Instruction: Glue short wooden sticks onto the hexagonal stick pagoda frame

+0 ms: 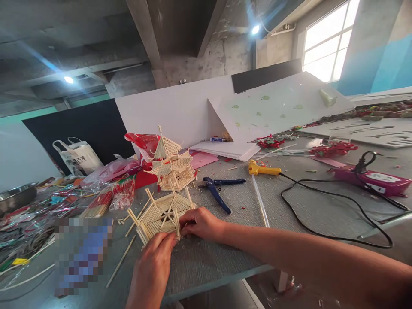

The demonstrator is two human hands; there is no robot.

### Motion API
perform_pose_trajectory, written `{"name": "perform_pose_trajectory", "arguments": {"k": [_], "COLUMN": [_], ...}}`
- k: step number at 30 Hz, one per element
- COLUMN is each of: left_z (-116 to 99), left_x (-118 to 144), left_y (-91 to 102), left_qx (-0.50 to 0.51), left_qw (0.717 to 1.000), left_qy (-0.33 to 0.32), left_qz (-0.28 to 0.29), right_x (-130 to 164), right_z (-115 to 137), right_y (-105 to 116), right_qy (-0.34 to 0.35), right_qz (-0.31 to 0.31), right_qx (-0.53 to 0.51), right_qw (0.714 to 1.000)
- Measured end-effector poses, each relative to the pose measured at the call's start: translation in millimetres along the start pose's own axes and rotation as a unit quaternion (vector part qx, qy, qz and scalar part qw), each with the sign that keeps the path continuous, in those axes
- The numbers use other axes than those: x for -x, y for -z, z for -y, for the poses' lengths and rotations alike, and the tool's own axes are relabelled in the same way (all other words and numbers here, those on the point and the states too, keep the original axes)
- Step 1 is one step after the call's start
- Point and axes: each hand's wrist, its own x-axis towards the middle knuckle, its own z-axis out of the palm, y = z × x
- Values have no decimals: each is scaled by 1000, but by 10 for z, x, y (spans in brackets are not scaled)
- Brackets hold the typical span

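A hexagonal tier made of pale wooden sticks [157, 212], with short posts rising from its corners, rests on the table in front of me. My left hand [156, 256] is closed on its near edge, fingertips by the near-right corner. At the same corner my right hand [201, 224] pinches the tier's right side beside a post. What lies between the fingertips is partly hidden. Just behind stands a stick pagoda [172, 165] with stacked pointed roofs. Blue-handled cutters [216, 193] lie open to the right of it.
A yellow glue gun [264, 168] with a clear glue stick lies right, its black cord [334, 202] looping near a purple power strip [373, 180]. Loose sticks [120, 262] and bagged materials [106, 178] crowd the left. White sheets [227, 150] lie behind. The table edge [219, 284] is near.
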Motion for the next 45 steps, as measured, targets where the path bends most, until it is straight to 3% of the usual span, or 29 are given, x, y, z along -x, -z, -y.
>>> {"name": "perform_pose_trajectory", "arguments": {"k": [18, 23, 26, 28, 31, 35, 39, 42, 45], "left_z": [25, 49, 241, 397, 500, 290, 58, 35, 58], "left_x": [13, 4, 52, 93, 141, 150, 78, 12, -21], "left_y": [-31, 95, 261, 354, 394, 270, 121, 72, 63], "left_qx": [-5, -32, -75, -100, -88, -52, -61, -58, -53], "left_qw": [999, 999, 992, 988, 991, 996, 998, 997, 996], "left_qy": [13, -15, -3, 18, 28, 7, 13, 30, 31], "left_qz": [35, -36, -103, -114, -98, -78, -5, 45, 60], "right_x": [-23, 6, 18, 21, 20, 31, 47, 22, -41], "right_z": [-38, 5, 19, 23, 34, 69, 96, 78, 18], "right_y": [-31, -37, -33, -29, -25, -29, -50, -57, -40], "right_qy": [-11, -15, -16, -13, -5, 5, 4, 1, -2], "right_qz": [-12, -12, -11, -11, -11, -13, -11, 9, 38], "right_qx": [-18, -2, 2, 3, 3, -5, -23, -48, -81], "right_qw": [1000, 1000, 1000, 1000, 1000, 1000, 1000, 999, 996]}}
